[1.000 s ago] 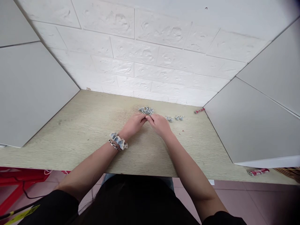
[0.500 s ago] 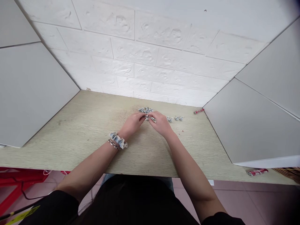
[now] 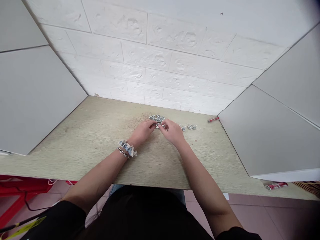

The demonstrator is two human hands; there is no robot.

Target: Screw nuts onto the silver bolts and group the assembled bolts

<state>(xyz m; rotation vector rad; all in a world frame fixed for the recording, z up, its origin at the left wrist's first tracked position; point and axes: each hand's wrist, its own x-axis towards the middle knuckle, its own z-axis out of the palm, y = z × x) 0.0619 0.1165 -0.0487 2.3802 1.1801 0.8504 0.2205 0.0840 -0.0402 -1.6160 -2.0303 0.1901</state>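
Desk [image 3: 100, 166]: near edge runs just before the torso; bare surface both sides of the hands, white wall [image 3: 160, 66] behind. Pile of metal bolts [image 3: 157, 117] lies just beyond the fingertips. Left hand [image 3: 143, 131] and right hand [image 3: 173, 132]: fingertips close together, thumbs and fingers pinching a small metal piece [image 3: 158, 124]; exact grip opening unclear.

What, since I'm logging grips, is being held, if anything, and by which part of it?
Seemingly a small metal piece, between the fingertips of the left hand and right hand; the part gripped cannot be told.
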